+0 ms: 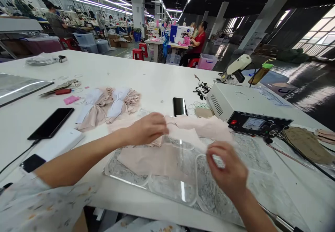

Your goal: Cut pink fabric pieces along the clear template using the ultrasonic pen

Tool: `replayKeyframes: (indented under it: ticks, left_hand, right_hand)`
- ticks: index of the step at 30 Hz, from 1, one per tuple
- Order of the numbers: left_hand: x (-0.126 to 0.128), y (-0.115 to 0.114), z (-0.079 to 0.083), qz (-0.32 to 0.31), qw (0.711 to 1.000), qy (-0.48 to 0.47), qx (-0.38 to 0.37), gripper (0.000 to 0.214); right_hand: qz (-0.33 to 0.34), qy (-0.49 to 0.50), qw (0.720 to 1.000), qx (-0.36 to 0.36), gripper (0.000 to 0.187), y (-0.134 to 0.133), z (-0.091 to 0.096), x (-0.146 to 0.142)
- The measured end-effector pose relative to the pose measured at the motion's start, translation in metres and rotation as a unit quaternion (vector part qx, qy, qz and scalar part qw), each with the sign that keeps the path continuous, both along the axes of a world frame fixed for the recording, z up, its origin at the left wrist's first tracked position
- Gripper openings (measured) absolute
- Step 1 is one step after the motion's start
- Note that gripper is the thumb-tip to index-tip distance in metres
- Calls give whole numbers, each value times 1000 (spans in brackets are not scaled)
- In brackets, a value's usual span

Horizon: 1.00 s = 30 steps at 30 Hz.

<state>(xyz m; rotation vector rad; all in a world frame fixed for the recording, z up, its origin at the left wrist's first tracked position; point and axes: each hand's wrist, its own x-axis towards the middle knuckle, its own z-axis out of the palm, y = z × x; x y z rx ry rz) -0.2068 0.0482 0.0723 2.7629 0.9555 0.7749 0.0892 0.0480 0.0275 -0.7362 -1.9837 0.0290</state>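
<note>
A pale pink fabric piece (187,136) stretches between my two hands above the clear plastic template (172,190). My left hand (150,129) has its fingers curled together at the piece's left end. Thumb and forefinger of my right hand (228,169) pinch its right corner; this hand is slightly blurred. Below, another thin pink fabric piece (157,160) lies flat on the template. More pale pink fabric (204,125) is heaped just behind my hands.
Two tied fabric bundles (120,101) lie at the back left, near a black phone (51,123). A second phone (179,106) lies behind the fabric. On the right stands a metal control box (251,103) with a cable. A person in red (200,38) sits at a sewing machine beyond.
</note>
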Motion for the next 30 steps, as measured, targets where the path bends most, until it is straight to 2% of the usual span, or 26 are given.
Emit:
replayKeyframes:
  ticks: [3, 5, 7, 9, 12, 13, 15, 17, 19, 20, 22, 25, 26, 28, 30]
  left_hand:
    - [-22, -37, -29, -34, 994, 84, 65, 29]
    - [-29, -59, -49, -24, 992, 110, 49, 27]
    - [-32, -74, -61, -19, 993, 113, 33, 26]
    - [-34, -82, -64, -13, 994, 109, 16, 24]
    - [-38, -85, -61, -5, 994, 103, -20, 10]
    - [-39, -85, -60, -4, 994, 101, -28, 11]
    - [-40, -86, -61, 1, 995, 99, -24, 14]
    - [-39, -88, -65, 9, 994, 105, -5, 6]
    - [-36, -90, -69, 11, 994, 112, 5, 15]
    - [-35, -91, -70, 12, 994, 109, -1, 19]
    - [-34, -91, -67, 39, 995, 78, -51, 20]
    - [-40, -85, -48, 124, 972, -11, -199, 17]
    - [-45, -80, -39, 151, 958, -37, -239, 19]
    - [-59, -67, -23, 204, 937, -66, -274, 27]
    - [-78, -50, -14, 254, 930, -62, -259, 31]
  right_hand:
    - [93, -70, 993, -16, 21, -17, -23, -15]
    - [115, -94, 988, -35, 23, -30, -34, -20]
    - [125, -109, 985, -50, 24, -39, -38, -20]
    - [133, -121, 982, -56, 24, -45, -38, -18]
    - [132, -145, 979, -56, 23, -47, -38, -13]
    - [128, -152, 979, -54, 23, -47, -40, -12]
    - [120, -157, 979, -51, 21, -46, -45, -11]
    - [120, -153, 980, -43, 20, -44, -51, -11]
    - [123, -144, 980, -57, 18, -41, -51, -11]
    - [122, -136, 979, -85, 15, -40, -48, -11]
    - [111, -107, 970, -187, 11, -36, -36, -12]
    - [87, -72, 935, -336, 17, -21, -4, -23]
    - [87, -57, 923, -371, 21, -14, 7, -31]
    - [106, -17, 896, -431, 27, 4, 24, -53]
    - [103, -2, 895, -434, 29, 27, 32, -78]
